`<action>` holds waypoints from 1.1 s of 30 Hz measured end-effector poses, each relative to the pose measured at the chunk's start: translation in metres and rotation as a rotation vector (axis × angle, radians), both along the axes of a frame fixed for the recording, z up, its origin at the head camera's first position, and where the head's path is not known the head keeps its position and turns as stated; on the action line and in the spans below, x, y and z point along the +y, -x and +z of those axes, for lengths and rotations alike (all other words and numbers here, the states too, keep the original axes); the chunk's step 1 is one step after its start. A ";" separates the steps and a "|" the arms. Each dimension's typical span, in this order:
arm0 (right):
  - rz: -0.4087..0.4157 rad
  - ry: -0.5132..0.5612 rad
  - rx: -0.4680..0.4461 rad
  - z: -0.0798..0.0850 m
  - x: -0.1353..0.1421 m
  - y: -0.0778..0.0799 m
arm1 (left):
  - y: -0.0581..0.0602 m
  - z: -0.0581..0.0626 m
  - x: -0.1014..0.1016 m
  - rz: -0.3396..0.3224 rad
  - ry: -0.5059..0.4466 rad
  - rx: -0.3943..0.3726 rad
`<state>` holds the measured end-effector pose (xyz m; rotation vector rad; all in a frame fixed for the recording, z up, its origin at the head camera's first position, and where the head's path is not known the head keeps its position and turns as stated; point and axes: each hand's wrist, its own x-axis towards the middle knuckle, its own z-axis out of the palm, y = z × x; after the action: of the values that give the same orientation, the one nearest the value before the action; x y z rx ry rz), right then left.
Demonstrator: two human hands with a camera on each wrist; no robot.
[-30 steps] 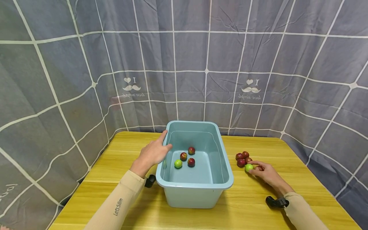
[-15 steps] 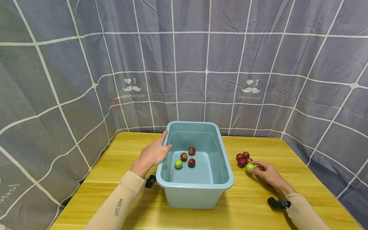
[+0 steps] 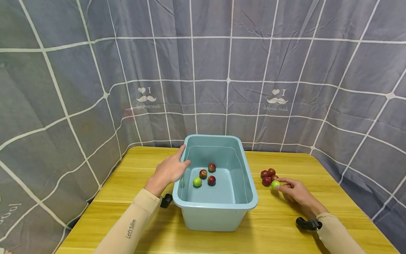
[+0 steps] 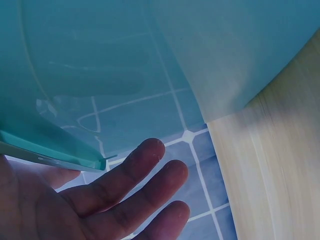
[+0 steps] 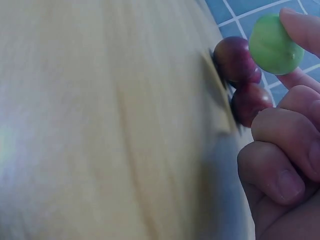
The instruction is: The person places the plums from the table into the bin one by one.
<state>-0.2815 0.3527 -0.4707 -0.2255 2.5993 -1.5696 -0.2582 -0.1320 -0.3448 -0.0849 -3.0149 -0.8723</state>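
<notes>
A light blue plastic tub (image 3: 215,205) stands in the middle of the table. My left hand (image 3: 168,171) rests on its left rim; the left wrist view has several fingers (image 4: 150,195) loosely extended outside the wall. On the table to the right, my right hand (image 3: 296,194) pinches a green plum (image 5: 272,47) between thumb and index finger, the other fingers folded. Several dark red plums (image 3: 266,181) sit in a cluster just beyond it. Inside the tub lie a green plum (image 3: 197,182) and 3 red plums (image 3: 211,180).
The wooden table (image 3: 133,211) reaches back to a grey checked curtain (image 3: 209,95), which also surrounds both sides. Black straps with cameras sit on both wrists, the right wrist camera (image 3: 307,224) hanging near the tabletop.
Both hands hold nearly the same places. The right hand keeps its pinch on the green plum and has shifted only slightly. The camera view has tilted a little.
</notes>
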 end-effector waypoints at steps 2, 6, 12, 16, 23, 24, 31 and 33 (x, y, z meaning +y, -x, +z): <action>0.006 -0.019 -0.001 0.004 -0.001 0.000 | 0.000 0.000 0.000 -0.001 0.001 0.000; 0.015 -0.036 -0.008 0.013 -0.005 0.000 | 0.001 0.000 0.000 0.002 -0.003 -0.004; 0.047 -0.014 0.000 0.024 -0.014 0.003 | 0.001 -0.001 0.000 0.003 -0.012 -0.001; 0.039 -0.015 0.032 0.032 -0.021 0.004 | 0.000 -0.001 -0.001 -0.004 -0.013 0.005; 0.071 -0.017 0.091 0.047 -0.028 0.004 | 0.000 0.000 0.000 -0.004 -0.020 0.001; 0.071 -0.026 0.100 0.049 -0.029 0.005 | 0.000 0.000 0.000 -0.005 -0.019 0.000; 0.082 -0.058 0.147 0.064 -0.040 0.003 | 0.000 0.000 0.000 0.006 -0.004 -0.003; 0.094 -0.053 0.151 0.068 -0.042 0.004 | 0.000 0.000 0.000 0.007 -0.003 -0.004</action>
<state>-0.2855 0.3111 -0.4023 -0.4717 2.6940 -1.5057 -0.2578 -0.1319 -0.3445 -0.0719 -3.0153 -0.8782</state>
